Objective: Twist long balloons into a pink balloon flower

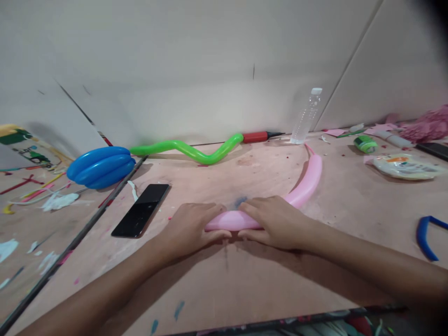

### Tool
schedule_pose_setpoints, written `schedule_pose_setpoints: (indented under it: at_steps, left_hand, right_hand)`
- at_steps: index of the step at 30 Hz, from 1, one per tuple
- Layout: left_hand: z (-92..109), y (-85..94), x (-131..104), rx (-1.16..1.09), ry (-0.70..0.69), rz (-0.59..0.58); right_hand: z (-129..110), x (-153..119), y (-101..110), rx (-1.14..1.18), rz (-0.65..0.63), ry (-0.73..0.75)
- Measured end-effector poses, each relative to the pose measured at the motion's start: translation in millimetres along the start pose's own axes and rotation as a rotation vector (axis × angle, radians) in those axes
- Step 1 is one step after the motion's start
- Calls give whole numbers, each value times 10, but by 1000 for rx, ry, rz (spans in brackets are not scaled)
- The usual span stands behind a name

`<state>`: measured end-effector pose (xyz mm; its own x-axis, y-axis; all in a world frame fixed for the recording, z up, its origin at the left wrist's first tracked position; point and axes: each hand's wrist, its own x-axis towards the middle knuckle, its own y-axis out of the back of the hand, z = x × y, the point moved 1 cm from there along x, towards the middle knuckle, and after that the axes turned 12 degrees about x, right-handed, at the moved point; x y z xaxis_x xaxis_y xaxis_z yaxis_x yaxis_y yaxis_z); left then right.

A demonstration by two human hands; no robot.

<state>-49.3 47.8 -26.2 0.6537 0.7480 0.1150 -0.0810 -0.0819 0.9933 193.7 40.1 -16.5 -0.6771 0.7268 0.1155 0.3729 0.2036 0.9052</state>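
Note:
A long pink balloon (307, 182) runs from its thin tip near the bottle down through both hands. My left hand (192, 226) is wrapped round its near end, thumb below and fingers on top. Close beside it, my right hand (275, 221) grips the same balloon, with a short pink stretch showing between the two. Beyond them lies a bent green balloon (206, 156), its right end meeting a red pump (255, 136) with a dark nozzle. A bundle of blue balloons (101, 167) touches the green one's left end. Left of my left hand is a black phone (142, 210).
A clear bottle (307, 116) stands against the white wall. To the right are a green roll (365, 144), a plastic packet (404, 167) and a blue balloon piece (424, 238). Balloon scraps (59, 201) litter the left board, past a dark seam.

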Motion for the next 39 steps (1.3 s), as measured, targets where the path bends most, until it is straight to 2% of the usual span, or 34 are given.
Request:
schedule_pose_setpoints:
  at_steps: [5, 8, 13, 22, 31, 39]
  left_hand:
    - [-22, 125, -37, 1, 78, 24]
    - [-7, 75, -53, 41, 72, 28]
    - [60, -67, -29, 161, 27, -57]
    - [121, -76, -20, 284, -20, -83]
    - [101, -180, -68, 270, -124, -4]
    - [82, -240, -88, 263, -193, 83]
  right_hand:
    - [55, -24, 44, -24, 70, -69]
    - [40, -11, 26, -32, 55, -58]
    - [15, -2, -22, -63, 5, -33]
    - [59, -17, -142, -104, -97, 5]
    - [43, -22, -96, 31, -135, 62]
    - [12, -36, -99, -23, -126, 60]
